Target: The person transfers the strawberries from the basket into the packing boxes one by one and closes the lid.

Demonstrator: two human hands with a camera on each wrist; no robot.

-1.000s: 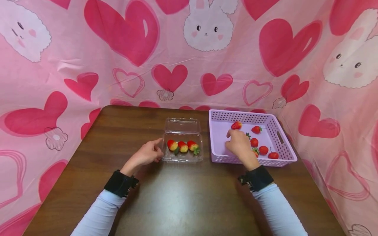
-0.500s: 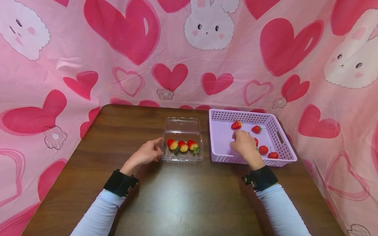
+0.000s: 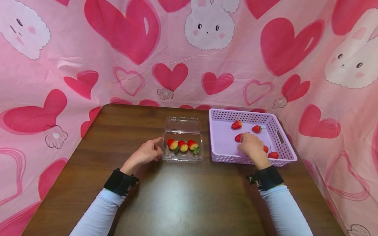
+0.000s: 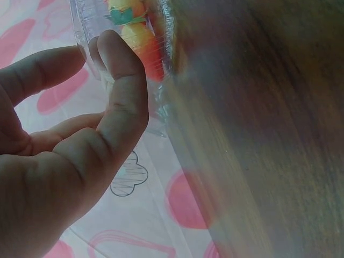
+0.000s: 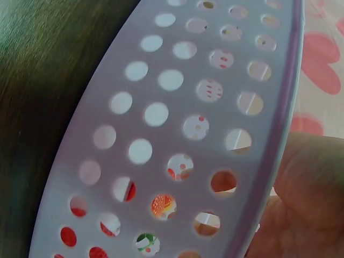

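Note:
A clear plastic clamshell container [image 3: 182, 154] lies open on the brown table, with three strawberries [image 3: 183, 146] in a row inside. My left hand [image 3: 159, 147] holds its left rim between thumb and index finger; the left wrist view shows the thumb [image 4: 121, 80] on the rim [image 4: 80, 32]. To the right stands a lilac perforated basket [image 3: 283, 144] with several strawberries [image 3: 236, 125]. My right hand [image 3: 242, 139] is inside the basket, its curled fingertips round one strawberry [image 3: 238, 137]. In the right wrist view the basket wall [image 5: 177, 134] hides the fingers; only the palm [image 5: 301, 215] shows.
The dark wooden table [image 3: 183, 196] is enclosed by pink cloth with hearts and rabbits [image 3: 133, 65] at the back and both sides. The container's lid [image 3: 182, 125] lies flat behind it. Loose strawberries [image 3: 273, 155] lie by my right hand.
My right hand has shifted right and slightly nearer inside the basket and now covers the middle berries, with one strawberry at its fingertips. The left hand and the container have stayed put.

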